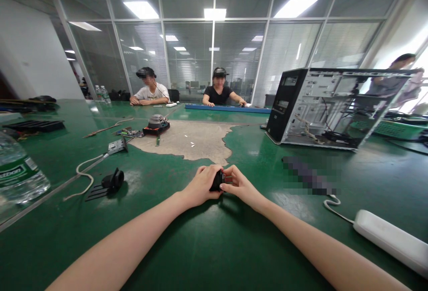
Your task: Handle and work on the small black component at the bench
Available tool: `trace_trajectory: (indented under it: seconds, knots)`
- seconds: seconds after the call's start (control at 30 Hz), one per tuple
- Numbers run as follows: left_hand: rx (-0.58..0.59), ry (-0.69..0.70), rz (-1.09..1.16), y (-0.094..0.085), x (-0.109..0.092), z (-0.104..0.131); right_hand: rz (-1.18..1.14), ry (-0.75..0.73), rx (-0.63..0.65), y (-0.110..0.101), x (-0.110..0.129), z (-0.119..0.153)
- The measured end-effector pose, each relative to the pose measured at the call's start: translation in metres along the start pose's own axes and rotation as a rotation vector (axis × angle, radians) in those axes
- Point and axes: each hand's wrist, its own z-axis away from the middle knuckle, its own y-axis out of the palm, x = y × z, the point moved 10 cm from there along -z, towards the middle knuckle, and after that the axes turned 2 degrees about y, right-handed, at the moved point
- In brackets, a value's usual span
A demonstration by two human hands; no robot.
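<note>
Near the middle of the green table, my left hand [202,186] is wrapped round a small black plastic part [216,181]. My right hand [239,187] pinches the same part from its right side, thumb and fingers curled against it. Thin dark bars seem to stick out between my right fingers; what exactly they are is too small to tell. Most of the part is hidden by my fingers. To the left on the tabletop lies another black part [113,179] with a round body and several long prongs.
An open computer case [314,108] stands at right, with a white power bank [389,235] nearer me. At left are a water bottle [20,170], a metal bracket [117,146] and a red-and-black cooler-like unit [156,124]. Two people [219,90] sit across the table.
</note>
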Motion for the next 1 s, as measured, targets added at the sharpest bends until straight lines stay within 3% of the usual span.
trace_trajectory:
  seconds: [0.3,0.5,0.8,1.0]
  knots:
    - [0.003,0.003,0.006,-0.001,-0.001,0.000,0.014,0.059,-0.099,-0.008,-0.012,-0.004]
    - [0.000,0.001,-0.005,-0.001,-0.002,0.000,-0.012,0.011,-0.001,0.000,0.000,0.001]
    - [-0.008,0.000,-0.001,-0.002,-0.003,0.000,0.021,0.053,-0.088,-0.007,-0.010,-0.003]
    - [0.006,-0.004,0.009,-0.002,-0.003,0.000,-0.013,-0.011,0.009,0.000,0.000,0.001]
